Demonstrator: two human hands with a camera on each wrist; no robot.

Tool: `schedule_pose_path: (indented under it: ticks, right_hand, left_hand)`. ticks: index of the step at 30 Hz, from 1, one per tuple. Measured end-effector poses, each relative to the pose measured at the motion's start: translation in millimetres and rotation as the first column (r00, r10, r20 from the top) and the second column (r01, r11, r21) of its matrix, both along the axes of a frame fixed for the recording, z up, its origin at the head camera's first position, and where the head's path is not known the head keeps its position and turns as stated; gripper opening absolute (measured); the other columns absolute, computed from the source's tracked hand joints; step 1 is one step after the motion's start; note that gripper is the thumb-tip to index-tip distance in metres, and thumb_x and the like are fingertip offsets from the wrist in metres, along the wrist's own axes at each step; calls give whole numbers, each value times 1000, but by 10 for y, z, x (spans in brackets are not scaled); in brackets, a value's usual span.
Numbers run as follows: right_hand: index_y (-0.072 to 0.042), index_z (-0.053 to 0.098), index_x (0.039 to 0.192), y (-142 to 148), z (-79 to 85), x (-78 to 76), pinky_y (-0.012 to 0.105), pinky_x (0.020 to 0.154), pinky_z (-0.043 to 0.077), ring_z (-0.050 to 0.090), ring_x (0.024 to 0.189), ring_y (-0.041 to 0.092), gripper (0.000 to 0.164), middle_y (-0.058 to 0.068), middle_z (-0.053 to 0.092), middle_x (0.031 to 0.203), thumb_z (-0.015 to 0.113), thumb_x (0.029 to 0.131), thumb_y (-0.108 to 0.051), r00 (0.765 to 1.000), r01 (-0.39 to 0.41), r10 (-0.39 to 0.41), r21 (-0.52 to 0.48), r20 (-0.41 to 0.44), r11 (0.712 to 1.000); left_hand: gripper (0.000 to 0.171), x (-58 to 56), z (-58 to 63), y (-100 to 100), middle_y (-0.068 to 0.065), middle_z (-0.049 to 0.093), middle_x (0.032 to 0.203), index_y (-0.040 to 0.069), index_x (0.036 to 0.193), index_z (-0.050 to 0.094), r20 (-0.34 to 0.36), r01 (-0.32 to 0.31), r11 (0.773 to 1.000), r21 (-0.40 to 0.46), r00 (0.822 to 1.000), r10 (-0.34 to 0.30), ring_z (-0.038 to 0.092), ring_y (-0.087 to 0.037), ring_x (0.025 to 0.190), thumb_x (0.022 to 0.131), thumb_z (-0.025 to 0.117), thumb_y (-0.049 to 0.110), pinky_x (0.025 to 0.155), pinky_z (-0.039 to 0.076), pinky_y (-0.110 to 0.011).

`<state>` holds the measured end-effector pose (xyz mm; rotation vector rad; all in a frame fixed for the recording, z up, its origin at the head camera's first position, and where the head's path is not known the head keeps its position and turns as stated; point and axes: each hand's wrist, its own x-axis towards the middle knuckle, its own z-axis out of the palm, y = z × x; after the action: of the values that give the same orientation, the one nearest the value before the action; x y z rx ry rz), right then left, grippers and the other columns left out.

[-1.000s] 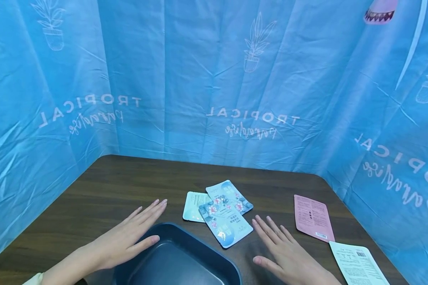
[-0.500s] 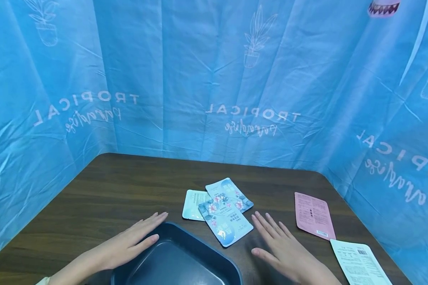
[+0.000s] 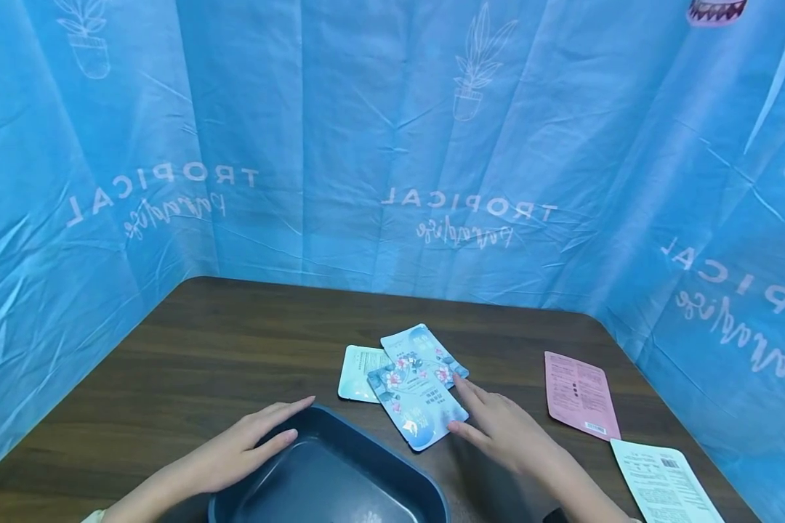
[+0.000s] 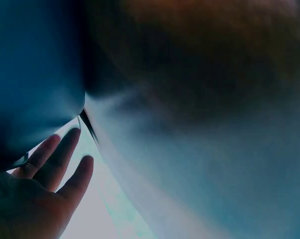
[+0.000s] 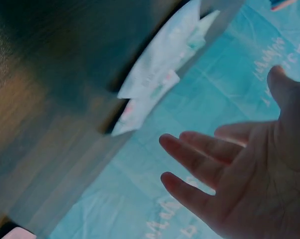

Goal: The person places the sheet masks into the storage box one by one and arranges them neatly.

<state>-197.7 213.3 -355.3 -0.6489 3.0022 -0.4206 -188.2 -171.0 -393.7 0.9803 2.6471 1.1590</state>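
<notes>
In the head view my left hand [image 3: 245, 448] lies at the left rim of a dark blue tray [image 3: 399, 465], its fingers extended along the rim and the thumb over the inside. The left wrist view shows the fingers [image 4: 73, 184] fairly straight beside the tray wall [image 4: 35, 74]. My right hand [image 3: 506, 428] reaches over the right side of a light blue floral face mask packet [image 3: 419, 407]. Its fingers are spread and hold nothing. Contact with the packet cannot be told. A second floral packet [image 3: 415, 345] and a mint green packet [image 3: 360, 367] lie partly beneath it.
A pink packet [image 3: 578, 392] lies on the right of the dark wooden table [image 3: 255, 334], with a pale green packet [image 3: 667, 479] touching or nearly touching its near corner. A blue printed curtain [image 3: 366, 145] stands behind and along both sides.
My right hand has moved forward and left from beside the packets to over their right edge. The left hand has settled slightly lower at the tray rim. The packets and tray stay put.
</notes>
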Motion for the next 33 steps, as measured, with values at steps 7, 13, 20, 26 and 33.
schedule_pose_path:
  ticks: [7,13,20,26,33]
  right_hand:
    - [2,47,135,-116,-141,-204,52,80,47,54,110,35,64,21,55,121,59,90,-42,992,118,-115,53,-55,992]
    - [3,60,118,-178,-268,-302,48,75,50,59,98,31,52,20,59,110,67,86,-37,986,134,-122,104,-113,986]
    - [8,61,109,-199,-387,-344,36,57,45,50,74,23,65,14,53,88,75,75,-45,983,160,-138,198,-122,967]
    - [9,61,101,-235,-416,-399,32,51,40,46,64,20,63,11,50,78,83,67,-39,982,175,-163,129,-100,976]
    - [9,53,112,-171,-444,-532,36,59,40,49,73,23,68,15,55,91,84,69,-34,963,246,-243,-10,117,969]
  left_hand:
    - [44,-31,-36,-16,-5,41,142,8,144,37,44,15,996,90,999,-19,38,-25,128,104,35,25,100,35,-33]
    - [42,-23,-60,-29,-8,42,142,6,143,38,48,26,991,134,998,-33,38,-22,128,104,33,20,100,34,-27]
    - [41,-26,-66,-32,-10,41,142,5,143,38,46,32,988,150,998,-39,38,-21,128,103,35,15,99,34,-25]
    - [41,-22,-67,-41,-10,40,143,7,144,38,67,21,988,154,997,-32,37,-21,128,103,35,15,98,33,-23]
    - [41,-14,-63,-27,-10,41,142,4,142,39,58,12,988,152,998,-22,38,-22,128,103,36,16,98,34,-24]
